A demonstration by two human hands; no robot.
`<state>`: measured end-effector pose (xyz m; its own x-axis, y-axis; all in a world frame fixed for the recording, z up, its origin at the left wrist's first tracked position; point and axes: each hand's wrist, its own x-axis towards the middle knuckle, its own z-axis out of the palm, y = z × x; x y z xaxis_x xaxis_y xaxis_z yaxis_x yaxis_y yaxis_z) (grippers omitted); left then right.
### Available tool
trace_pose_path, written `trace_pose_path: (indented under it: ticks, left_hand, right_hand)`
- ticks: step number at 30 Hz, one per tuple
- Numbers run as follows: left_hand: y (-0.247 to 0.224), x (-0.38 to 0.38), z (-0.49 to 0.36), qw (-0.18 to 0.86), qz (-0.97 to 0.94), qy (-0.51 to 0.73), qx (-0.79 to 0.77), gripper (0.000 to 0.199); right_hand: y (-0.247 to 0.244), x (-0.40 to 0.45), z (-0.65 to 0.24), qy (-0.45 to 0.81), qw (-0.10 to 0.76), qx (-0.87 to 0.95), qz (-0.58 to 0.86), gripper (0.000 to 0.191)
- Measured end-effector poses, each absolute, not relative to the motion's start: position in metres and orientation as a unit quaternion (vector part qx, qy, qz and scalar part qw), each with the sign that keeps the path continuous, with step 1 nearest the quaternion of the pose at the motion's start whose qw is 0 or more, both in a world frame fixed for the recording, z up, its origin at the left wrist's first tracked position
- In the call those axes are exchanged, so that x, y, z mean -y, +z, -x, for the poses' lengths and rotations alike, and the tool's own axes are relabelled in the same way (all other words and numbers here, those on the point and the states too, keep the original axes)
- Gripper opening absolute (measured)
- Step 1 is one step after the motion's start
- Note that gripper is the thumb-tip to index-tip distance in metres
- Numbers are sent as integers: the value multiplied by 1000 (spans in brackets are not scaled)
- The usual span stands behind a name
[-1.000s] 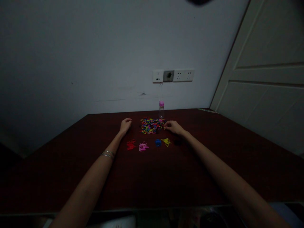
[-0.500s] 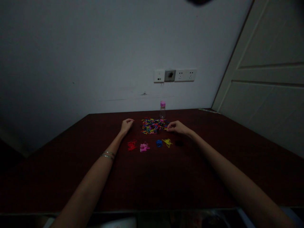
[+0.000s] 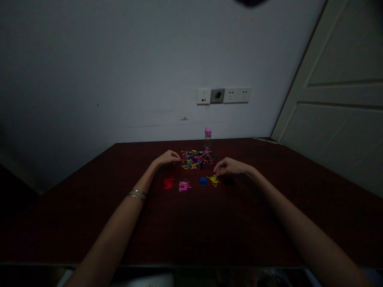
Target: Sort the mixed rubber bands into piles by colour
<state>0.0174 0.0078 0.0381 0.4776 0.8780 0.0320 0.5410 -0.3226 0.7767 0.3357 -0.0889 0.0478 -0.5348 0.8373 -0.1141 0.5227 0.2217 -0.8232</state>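
A mixed pile of small coloured rubber bands (image 3: 197, 159) lies on the dark red table. My left hand (image 3: 169, 157) is at the pile's left edge, fingers pinched together; whatever lies between the tips is too small to make out. Just above a little heap of yellow rubber bands (image 3: 213, 180), my right hand (image 3: 229, 166) is closed in a pinch, apparently on a yellow band at the fingertips. Blue bands (image 3: 203, 181) lie beside the yellow ones. Further left are pink bands (image 3: 184, 185) and red bands (image 3: 168, 183). Under my right wrist is a dark, hardly visible heap (image 3: 228, 180).
Behind the pile stands a clear bottle with a pink cap (image 3: 207, 139), close to the wall. Sockets and a switch plate (image 3: 224, 96) are on the wall above. A pale door (image 3: 335, 107) borders the table (image 3: 185, 235) on the right.
My right hand has come from the pile's right edge toward me, over the yellow heap. My left hand has moved right to the pile's left edge. The view has shifted slightly.
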Motion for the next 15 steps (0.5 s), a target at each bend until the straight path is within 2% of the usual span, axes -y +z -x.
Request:
trace_pose_path:
  ticks: [4, 15]
  left_hand:
    - [50, -2, -22, 373, -807, 117, -444, 15]
    - [39, -7, -22, 383, -798, 118, -450, 9]
  right_hand:
    - [46, 88, -337, 445, 184, 748, 457, 30]
    - [42, 84, -343, 413, 204, 740, 490, 28]
